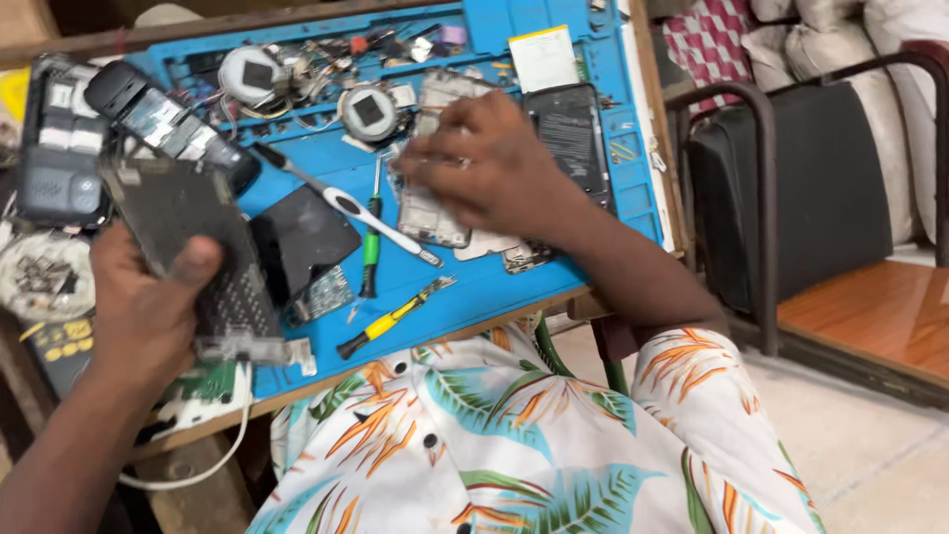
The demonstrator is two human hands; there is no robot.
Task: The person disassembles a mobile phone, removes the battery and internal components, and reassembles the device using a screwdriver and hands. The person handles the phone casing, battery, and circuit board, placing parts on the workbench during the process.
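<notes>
My left hand (138, 316) grips a dark keypad phone body (198, 247) at the left edge of the blue work mat (474, 287), thumb pressed on its back. My right hand (494, 168) lies over the middle of the mat with its fingers curled onto the top of an opened silver smartphone frame (430, 213), holding it down. A green-handled screwdriver (371, 242) and a white-and-black tool (346, 206) lie just left of that frame. A yellow-handled screwdriver (395, 316) rests near the mat's front edge.
A black panel (301, 237), a small circuit board (321, 294), a black phone back (571, 133), two round parts (371, 112) and a white card (544, 57) lie on the mat. Another dark phone (163, 124) sits far left. A black chair (801, 188) stands to the right.
</notes>
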